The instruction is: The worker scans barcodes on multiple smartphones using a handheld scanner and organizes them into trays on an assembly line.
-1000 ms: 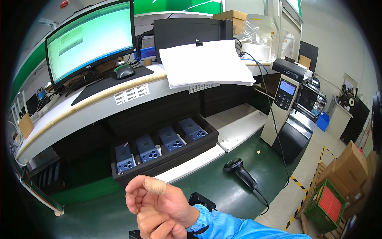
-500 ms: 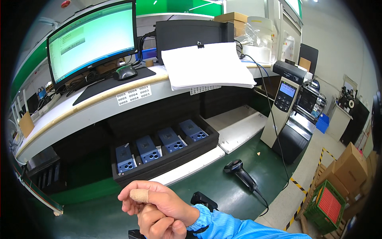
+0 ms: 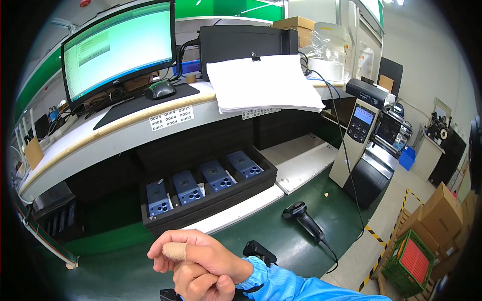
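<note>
My right hand (image 3: 213,255) comes in from the lower right in a light blue sleeve, a tan bandage (image 3: 174,251) round its thumb. Its fingers curl loosely about my left hand (image 3: 198,285), which lies beneath with its fingers bent against the right palm. The two hands are clasped together, and no other object shows in them. Beyond them, a black foam tray (image 3: 211,206) holds several blue box-shaped devices (image 3: 187,187) with round black openings. A black handheld barcode scanner (image 3: 305,220) lies to the right on the green mat.
A black object (image 3: 259,252) sits by my right wrist. A label printer (image 3: 359,135) stands at the right, its cable hanging near the scanner. Above the tray runs a shelf with a monitor (image 3: 118,50), a mouse (image 3: 160,89) and a paper stack (image 3: 263,83). Cartons (image 3: 441,213) and a green crate (image 3: 409,263) are lower right.
The view has shifted very slightly. My hands stay clasped in nearly the same place, and the tray, devices and scanner have not moved.
</note>
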`<state>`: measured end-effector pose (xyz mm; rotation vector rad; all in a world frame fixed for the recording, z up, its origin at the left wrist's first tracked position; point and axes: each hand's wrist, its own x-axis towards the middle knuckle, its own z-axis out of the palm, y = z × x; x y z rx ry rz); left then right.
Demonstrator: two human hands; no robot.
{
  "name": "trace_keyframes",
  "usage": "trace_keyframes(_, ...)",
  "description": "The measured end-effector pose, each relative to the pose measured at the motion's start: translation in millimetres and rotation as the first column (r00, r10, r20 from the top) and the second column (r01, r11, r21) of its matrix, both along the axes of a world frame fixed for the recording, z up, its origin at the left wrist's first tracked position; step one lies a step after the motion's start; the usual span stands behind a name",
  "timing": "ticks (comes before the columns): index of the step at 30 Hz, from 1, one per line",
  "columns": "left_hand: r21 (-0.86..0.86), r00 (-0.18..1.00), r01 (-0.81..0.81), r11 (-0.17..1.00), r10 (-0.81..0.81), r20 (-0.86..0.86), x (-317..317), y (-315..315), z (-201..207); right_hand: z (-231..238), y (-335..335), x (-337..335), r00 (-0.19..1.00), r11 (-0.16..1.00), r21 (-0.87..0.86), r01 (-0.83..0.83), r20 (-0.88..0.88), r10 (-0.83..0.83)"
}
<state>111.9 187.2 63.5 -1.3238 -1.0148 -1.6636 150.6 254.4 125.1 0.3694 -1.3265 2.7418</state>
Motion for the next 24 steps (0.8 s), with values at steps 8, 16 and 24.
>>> trace_keyframes(8, -0.018, 0.999, 0.031, 0.999, -0.031, 0.022, -2.6, -1.4, 1.5, 1.9, 1.4, -0.8, 1.000, 0.999, 0.049, 0.002, -0.025, -0.001)
trace_keyframes(16, -0.180, 0.998, 0.061, 0.982, -0.066, -0.023, 1.6, -17.1, 23.2, -1.7, -1.4, -0.5, 0.999, 0.998, 0.059, 0.019, -0.035, -0.017)
trace_keyframes(24, -0.077, 0.999, 0.027, 0.997, -0.025, 0.026, -2.2, -8.0, 6.2, 1.9, -3.0, 1.2, 0.998, 0.997, 0.065, 0.049, -0.045, -0.046)
